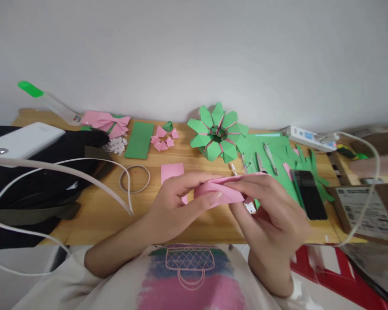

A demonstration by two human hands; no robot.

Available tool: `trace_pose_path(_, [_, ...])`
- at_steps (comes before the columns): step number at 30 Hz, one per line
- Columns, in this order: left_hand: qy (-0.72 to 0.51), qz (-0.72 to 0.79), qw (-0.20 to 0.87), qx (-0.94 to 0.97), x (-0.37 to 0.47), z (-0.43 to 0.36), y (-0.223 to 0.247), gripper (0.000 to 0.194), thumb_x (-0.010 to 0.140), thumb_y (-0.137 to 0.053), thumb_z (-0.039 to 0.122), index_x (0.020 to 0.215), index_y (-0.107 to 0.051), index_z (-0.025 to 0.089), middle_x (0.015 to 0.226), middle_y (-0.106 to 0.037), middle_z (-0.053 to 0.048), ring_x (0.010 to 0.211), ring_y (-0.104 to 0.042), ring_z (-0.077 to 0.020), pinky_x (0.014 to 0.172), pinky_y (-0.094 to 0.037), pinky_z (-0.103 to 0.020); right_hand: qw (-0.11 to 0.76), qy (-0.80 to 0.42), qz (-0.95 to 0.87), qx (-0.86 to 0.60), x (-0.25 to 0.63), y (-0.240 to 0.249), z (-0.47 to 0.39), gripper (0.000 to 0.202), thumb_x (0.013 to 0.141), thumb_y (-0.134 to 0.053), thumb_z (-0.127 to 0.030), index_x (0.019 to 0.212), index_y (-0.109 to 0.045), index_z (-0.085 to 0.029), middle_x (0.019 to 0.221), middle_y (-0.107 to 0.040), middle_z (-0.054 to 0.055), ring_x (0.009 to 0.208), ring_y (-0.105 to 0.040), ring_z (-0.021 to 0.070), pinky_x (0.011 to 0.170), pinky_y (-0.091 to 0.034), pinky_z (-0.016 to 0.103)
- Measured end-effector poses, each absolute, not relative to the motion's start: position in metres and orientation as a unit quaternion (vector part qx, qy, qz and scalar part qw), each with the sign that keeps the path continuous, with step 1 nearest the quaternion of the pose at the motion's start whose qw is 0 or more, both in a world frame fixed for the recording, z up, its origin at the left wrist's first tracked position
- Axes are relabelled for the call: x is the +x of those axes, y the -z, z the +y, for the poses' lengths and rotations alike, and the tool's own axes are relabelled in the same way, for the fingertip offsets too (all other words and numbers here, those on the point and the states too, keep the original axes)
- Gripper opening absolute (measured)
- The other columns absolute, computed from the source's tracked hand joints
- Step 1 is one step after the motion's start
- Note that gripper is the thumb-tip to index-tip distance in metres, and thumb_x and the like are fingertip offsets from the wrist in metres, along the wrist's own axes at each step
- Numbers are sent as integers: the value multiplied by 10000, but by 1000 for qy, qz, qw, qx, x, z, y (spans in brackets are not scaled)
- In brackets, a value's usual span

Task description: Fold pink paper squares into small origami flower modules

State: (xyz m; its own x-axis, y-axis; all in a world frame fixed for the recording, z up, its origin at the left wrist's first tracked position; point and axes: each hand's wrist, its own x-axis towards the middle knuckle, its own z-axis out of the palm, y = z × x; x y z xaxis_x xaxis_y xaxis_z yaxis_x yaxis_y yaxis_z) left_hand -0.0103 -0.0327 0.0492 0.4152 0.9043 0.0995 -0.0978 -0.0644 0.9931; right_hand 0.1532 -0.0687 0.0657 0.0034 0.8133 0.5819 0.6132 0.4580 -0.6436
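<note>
A partly folded piece of pink paper (pixel 226 193) is held up above the front of the table between both hands. My left hand (pixel 184 206) pinches its left side, thumb on the near face. My right hand (pixel 271 211) grips the right end between thumb and fingers. Behind my left hand lies a flat pink paper square (pixel 172 170), partly covered by the fingers. Farther back stands a green paper flower (pixel 217 133) with pink inner edges. To its left are small folded pink paper pieces (pixel 161 140) and a green paper rectangle (pixel 139 140).
Green sheets and strips (pixel 283 172) lie on the right with a pen (pixel 270 158) and a black phone (pixel 308 193). A power strip (pixel 307 135) sits behind them. On the left are white cables (pixel 84 172), a tape ring (pixel 145 176) and black cloth (pixel 35 172) under a white power bank (pixel 26 140).
</note>
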Motion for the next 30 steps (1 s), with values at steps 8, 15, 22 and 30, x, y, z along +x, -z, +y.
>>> trace_pose_path(8, [-424,362,606,568,-9,-30,-54,191,855,-642,192,953,-769,296,974,-777,35,944,-713,-149,776,-558,-199,477,-132,-695,-521,152,-65,-67,195,786,-642,-15,900,-699,-163,840,-677,3,710,-602,73,598,-488,194])
trace_pose_path(15, [-447,407,566,561,-6,-27,-53,126,798,-673,191,816,-778,257,799,-782,29,723,-711,-135,632,-563,-200,431,-157,-700,-547,152,-68,-70,164,816,-616,-56,901,-682,-179,785,-658,-18,621,-555,58,545,-456,194])
trace_pose_path(22, [-430,429,601,519,-6,-24,-47,85,795,-701,282,778,-776,247,750,-768,11,707,-691,-150,620,-554,-234,439,-169,-660,-586,154,-73,-74,182,818,-646,-121,976,-653,-212,624,-624,-64,472,-526,68,423,-427,194])
trace_pose_path(30, [-401,453,621,498,-6,-23,-46,148,812,-685,343,790,-781,232,723,-738,-1,672,-643,-134,581,-514,-222,429,-195,-647,-600,152,-74,-73,58,846,-633,-164,870,-675,-197,616,-671,-58,484,-558,61,448,-435,179])
